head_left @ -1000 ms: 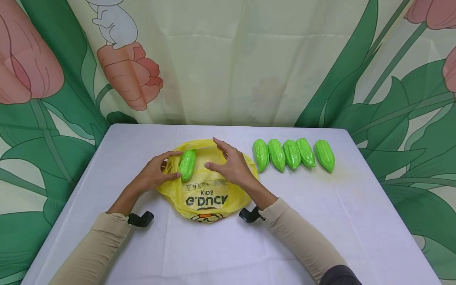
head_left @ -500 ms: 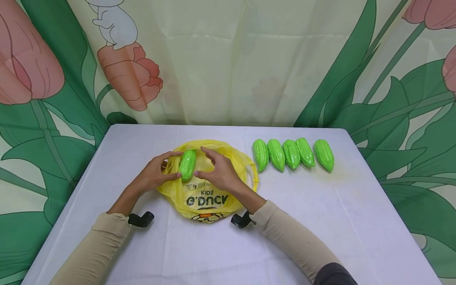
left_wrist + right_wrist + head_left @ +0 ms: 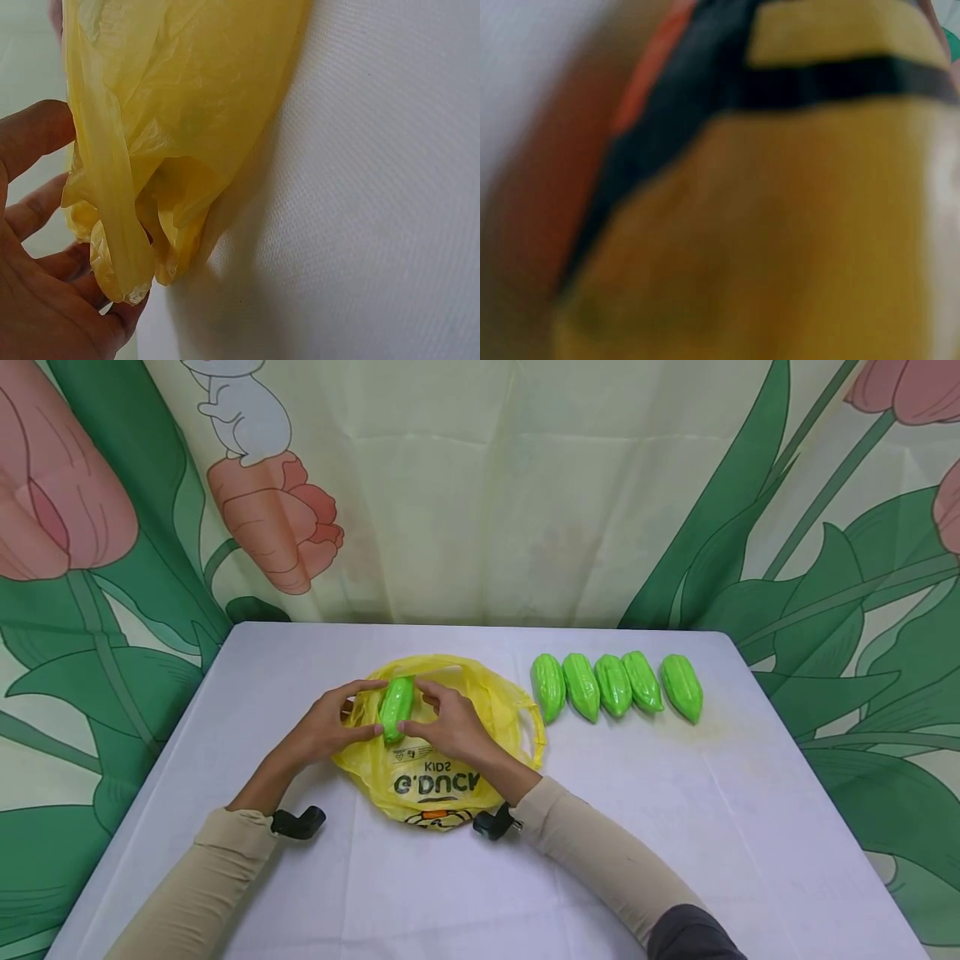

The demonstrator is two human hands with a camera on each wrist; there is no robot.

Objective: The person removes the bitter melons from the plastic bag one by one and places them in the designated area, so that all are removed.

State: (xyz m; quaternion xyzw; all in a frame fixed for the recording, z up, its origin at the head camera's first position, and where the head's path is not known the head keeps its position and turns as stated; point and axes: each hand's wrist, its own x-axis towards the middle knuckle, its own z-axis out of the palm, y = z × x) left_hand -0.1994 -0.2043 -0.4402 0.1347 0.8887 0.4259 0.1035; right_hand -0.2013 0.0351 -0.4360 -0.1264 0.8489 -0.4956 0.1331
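A shiny green ridged fruit, like a star fruit (image 3: 397,706), stands at the left side of the mouth of a yellow plastic bag (image 3: 427,760) with printed lettering. My left hand (image 3: 330,718) grips the fruit from the left, thumb at its near end and index finger at its far end. From the other side my right hand (image 3: 453,722) pinches it, thumb low and fingertip near the top. In the left wrist view the left fingers (image 3: 37,135) lie along the bag's bunched handle (image 3: 120,232). The right wrist view holds only blurred bag print (image 3: 810,82).
Several like green fruits (image 3: 615,687) lie in a row at the back right of the white-covered table (image 3: 600,827). A printed curtain (image 3: 480,510) hangs behind the table's far edge. Black wrist cameras (image 3: 298,822) sit under both forearms.
My right hand has moved left across the bag until its fingers meet the green fruit. The bag's right handle has come into view. My left hand has hardly moved.
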